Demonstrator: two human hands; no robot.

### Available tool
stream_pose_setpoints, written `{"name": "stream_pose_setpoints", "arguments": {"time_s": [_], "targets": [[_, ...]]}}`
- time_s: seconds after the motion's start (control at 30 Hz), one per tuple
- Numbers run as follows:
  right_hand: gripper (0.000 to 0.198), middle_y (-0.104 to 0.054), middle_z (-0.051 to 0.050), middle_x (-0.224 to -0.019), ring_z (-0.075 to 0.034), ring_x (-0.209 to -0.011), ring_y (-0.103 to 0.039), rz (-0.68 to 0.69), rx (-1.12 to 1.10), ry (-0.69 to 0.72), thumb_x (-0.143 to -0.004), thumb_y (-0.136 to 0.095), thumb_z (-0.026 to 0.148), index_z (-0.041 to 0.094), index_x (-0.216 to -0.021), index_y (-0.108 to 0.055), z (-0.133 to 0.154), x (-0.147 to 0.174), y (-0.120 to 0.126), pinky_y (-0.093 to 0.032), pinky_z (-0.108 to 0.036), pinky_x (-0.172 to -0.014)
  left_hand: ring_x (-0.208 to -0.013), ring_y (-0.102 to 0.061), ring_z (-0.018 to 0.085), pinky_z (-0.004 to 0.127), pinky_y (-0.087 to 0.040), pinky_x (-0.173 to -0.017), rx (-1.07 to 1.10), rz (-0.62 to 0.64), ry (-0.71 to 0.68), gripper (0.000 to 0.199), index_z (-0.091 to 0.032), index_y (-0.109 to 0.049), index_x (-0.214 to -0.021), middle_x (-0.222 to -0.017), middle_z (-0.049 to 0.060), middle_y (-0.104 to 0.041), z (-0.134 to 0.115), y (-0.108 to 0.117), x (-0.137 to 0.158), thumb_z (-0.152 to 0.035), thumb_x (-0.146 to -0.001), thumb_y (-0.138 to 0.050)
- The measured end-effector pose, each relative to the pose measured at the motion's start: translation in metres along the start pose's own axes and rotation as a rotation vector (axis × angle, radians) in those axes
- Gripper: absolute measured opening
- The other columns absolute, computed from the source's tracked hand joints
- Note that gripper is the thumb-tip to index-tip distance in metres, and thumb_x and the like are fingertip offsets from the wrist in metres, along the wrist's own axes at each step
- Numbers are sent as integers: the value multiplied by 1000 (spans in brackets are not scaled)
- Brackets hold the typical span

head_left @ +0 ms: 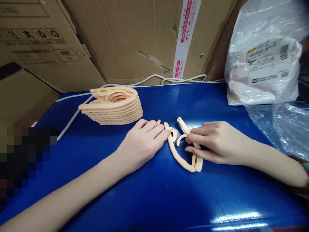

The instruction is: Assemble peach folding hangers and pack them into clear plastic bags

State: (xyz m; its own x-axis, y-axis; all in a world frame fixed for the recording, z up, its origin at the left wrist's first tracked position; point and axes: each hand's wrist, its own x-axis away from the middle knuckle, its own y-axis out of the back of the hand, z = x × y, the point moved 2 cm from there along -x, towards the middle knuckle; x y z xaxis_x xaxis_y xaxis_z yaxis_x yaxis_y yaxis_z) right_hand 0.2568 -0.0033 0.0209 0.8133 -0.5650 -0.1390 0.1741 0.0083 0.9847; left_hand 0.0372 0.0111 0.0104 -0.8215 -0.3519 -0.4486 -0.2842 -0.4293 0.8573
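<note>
A beige plastic folding hanger (177,157) lies on the blue tabletop (154,199) between my hands, its two arms bent into a V that points toward me. Its small curved hook shows near my right fingertips. The fingers of my left hand (147,140) are closed on the upper end of the left arm, covering part of it. My right hand (214,141) grips the right arm with thumb and fingers, hiding its middle. Behind my left hand sits a stack of folded beige hangers (114,112), nested one on another.
Cardboard boxes (135,42) stand along the back and the left side. A white cable (135,84) runs along the rear edge and down the left. At the back right is a white plastic mailing bag (263,71) with a label, above clear plastic film (287,125).
</note>
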Motion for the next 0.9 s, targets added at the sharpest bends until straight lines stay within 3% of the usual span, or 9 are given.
{"name": "stream_pose_setpoints", "arguments": {"time_s": [0.23,0.47,0.63,0.77,0.9], "targets": [[31,-62,1,-66,-11,-48,-46,-88,110,-26,-101,-41,30,18,-82,-62,8,-3,-6,-31,-29,-57,-88,-61,21,34,-39,-72,141,40,74,18,-14,-64,-94,-86,4,-69,-5,2,0,-20,-98,-49],[34,-59,2,-63,-11,-51,-45,-108,84,-8,-101,-36,27,18,-78,-61,17,-6,-8,-32,-30,-58,-85,-57,22,35,-37,-71,304,54,277,21,-15,-62,-92,-88,4,-69,-13,5,-1,-35,-95,-56],[31,-59,2,-62,-12,-50,-45,-131,68,52,-100,-40,26,18,-77,-58,25,-8,-12,-33,-30,-56,-86,-56,21,34,-38,-71,365,93,378,10,-17,-62,-91,-93,1,-69,-17,6,0,-27,-91,-60],[26,-62,0,-65,-13,-51,-48,-148,65,102,-100,-41,27,17,-85,-60,25,-6,-11,-34,-31,-54,-85,-57,20,33,-38,-70,342,88,360,10,-18,-62,-90,-92,2,-70,-22,7,0,-23,-94,-55],[24,-66,-1,-72,-12,-57,-55,-226,12,27,-100,-41,25,16,-88,-60,13,-9,0,-39,-28,-58,-85,-59,19,33,-39,-70,302,44,279,11,-17,-63,-91,-94,3,-71,-29,8,1,-19,-95,-53]]}}
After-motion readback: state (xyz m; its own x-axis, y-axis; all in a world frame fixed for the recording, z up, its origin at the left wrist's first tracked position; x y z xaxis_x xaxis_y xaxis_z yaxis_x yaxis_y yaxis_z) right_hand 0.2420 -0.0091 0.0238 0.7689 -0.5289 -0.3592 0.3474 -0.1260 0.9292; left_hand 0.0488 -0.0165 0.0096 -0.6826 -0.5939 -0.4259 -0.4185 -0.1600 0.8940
